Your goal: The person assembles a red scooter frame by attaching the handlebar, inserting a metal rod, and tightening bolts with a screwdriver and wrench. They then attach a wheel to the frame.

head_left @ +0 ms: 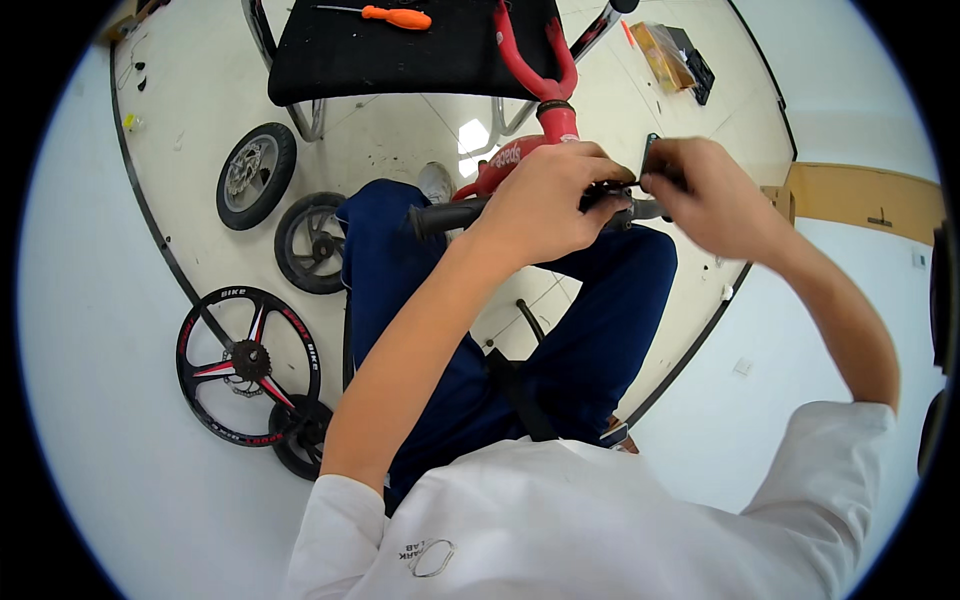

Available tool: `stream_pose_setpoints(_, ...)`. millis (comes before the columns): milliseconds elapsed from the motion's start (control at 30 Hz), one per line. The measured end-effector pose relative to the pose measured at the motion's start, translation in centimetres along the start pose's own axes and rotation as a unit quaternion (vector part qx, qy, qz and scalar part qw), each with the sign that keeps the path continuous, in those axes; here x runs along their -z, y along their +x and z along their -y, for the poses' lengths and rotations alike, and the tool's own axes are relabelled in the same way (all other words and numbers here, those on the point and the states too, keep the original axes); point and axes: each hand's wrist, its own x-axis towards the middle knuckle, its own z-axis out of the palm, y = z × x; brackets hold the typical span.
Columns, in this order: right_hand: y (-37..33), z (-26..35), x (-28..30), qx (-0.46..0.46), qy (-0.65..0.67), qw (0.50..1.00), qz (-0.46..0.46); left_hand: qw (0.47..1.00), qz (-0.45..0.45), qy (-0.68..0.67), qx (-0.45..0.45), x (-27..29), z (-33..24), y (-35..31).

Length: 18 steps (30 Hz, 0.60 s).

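Note:
A small red bike frame (560, 122) with its fork (535, 75) pointing away stands between my knees. Its handlebar, with a black rubber grip (440, 218) on the left, runs across under my hands. My left hand (535, 205) is closed over the bar's middle, thumb and fingers pinching a small black part (604, 188). Close beside it, my right hand (715, 195) is curled, its fingertips on a thin dark rod (632, 184) that reaches to that part. My palm hides the rod's other end. A grey metal lever (650, 210) shows below my right fingers.
Ahead stands a black-seated chair (400, 65) with an orange-handled screwdriver (397, 17) on it. Tyred wheels (284, 165) (283, 245) and a black spoked wheel (312, 350) lie at left. A yellowish package (660, 58) and a black case (700, 78) lie far right.

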Motion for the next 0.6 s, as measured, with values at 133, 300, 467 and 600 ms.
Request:
stream_pose_setpoints(133, -0.3, 1.9, 0.8, -0.286, 0.163, 0.944, 0.025, 0.998, -0.011, 0.003, -0.058, -0.7, 0.5, 0.8)
stream_pose_setpoints(300, -1.9, 0.9, 3.8, 0.062, -0.108, 0.991, 0.052, 0.998, -0.008, -0.003, -0.054, -1.2, 1.0, 1.1)
stream_pose_setpoints(467, -3.7, -1.5, 4.7, 0.269, -0.284, 0.919, 0.042, 0.999, 0.034, -0.012, -0.034, -0.7, 1.0, 1.2)
stream_pose_setpoints(600, -3.2, -1.9, 5.1, 0.379, -0.356, 0.854, 0.018, 0.998, 0.051, -0.028, -0.037, -0.2, 0.9, 1.3)
